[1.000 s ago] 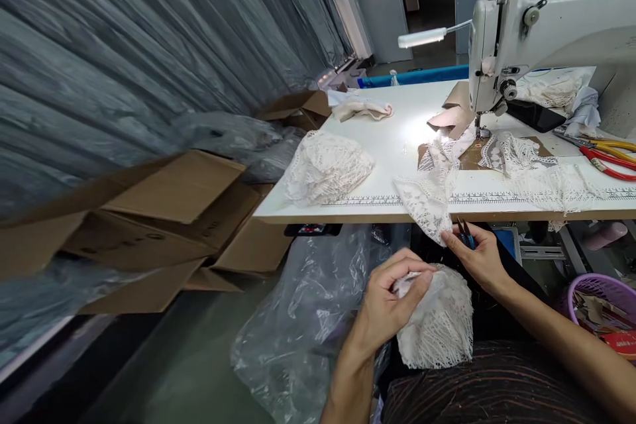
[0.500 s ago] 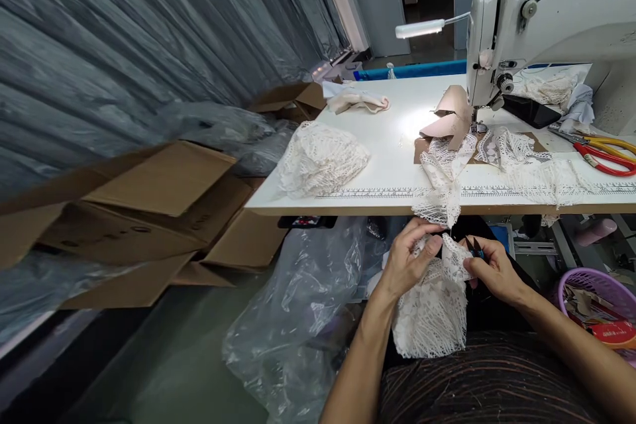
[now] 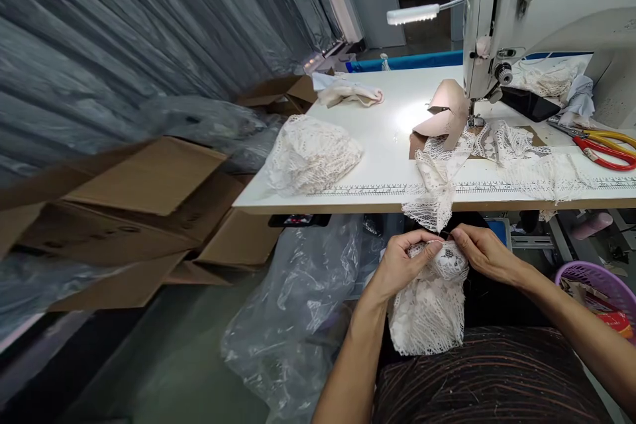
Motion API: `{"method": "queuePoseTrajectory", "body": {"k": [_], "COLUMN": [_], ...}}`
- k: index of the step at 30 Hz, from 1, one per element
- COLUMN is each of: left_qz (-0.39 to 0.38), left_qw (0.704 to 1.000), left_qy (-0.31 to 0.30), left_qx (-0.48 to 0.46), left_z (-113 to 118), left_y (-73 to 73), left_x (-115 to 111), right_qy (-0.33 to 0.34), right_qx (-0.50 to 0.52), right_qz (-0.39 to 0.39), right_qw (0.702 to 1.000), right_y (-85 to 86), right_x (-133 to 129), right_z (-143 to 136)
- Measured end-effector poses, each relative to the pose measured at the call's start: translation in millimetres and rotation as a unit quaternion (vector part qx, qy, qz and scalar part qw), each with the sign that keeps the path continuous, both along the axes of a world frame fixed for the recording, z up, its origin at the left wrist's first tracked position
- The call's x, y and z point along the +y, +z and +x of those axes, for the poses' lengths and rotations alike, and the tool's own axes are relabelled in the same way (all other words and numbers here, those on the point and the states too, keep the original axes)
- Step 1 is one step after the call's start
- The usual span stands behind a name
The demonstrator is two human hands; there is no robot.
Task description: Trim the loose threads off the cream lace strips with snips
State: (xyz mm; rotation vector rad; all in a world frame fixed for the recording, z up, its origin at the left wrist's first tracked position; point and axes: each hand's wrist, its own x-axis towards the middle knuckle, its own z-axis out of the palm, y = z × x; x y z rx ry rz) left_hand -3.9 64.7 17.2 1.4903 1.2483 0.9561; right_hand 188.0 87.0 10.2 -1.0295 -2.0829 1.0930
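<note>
In the head view, my left hand [image 3: 403, 264] is closed, thumb and forefinger pinching the top edge of a white lace piece [image 3: 428, 318] that hangs over my lap. My right hand [image 3: 484, 253] is close beside it with fingers curled at the same edge. Black thread snips, plain in that hand earlier, are now mostly hidden by its fingers; only something dark shows between the hands. Just above, a lace strip [image 3: 437, 179] droops over the table edge from a beige moulded cup [image 3: 447, 109] next to the sewing machine's needle area [image 3: 474, 116].
A heap of white lace [image 3: 313, 156] lies on the table's left. Red- and yellow-handled scissors [image 3: 603, 146] and a black phone-like object [image 3: 529, 105] lie at the right. Cardboard boxes [image 3: 144, 179] and clear plastic [image 3: 298, 311] are at the left, a purple basket [image 3: 596, 275] lower right.
My right hand has moved up and left, turning so the snips have gone from plain view. The lace between the hands lies flatter. The whole view has shifted slightly.
</note>
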Motion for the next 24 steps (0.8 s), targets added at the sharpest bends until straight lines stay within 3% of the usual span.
{"method": "queuePoseTrajectory", "body": {"k": [4, 11, 19, 24], "left_qz": [0.015, 0.024, 0.008, -0.008], "left_qw": [1.0, 0.999, 0.998, 0.998], "left_qy": [-0.005, -0.03, -0.053, -0.058], "left_qx": [0.011, 0.028, 0.032, 0.032], "left_z": [-2, -4, -4, -2], "left_y": [-1.0, 1.2, 0.2, 3.6], "left_x": [0, -2, -2, -3], "right_qy": [0.028, 0.005, 0.028, 0.013], "right_qx": [-0.016, -0.009, -0.076, -0.031], "right_qz": [0.024, -0.007, 0.064, -0.004], "right_qw": [0.999, 1.0, 0.995, 0.999], "right_y": [0.8, 1.9, 6.2, 1.2], "right_x": [7, 1, -2, -4], "right_z": [-7, -4, -4, -3]}}
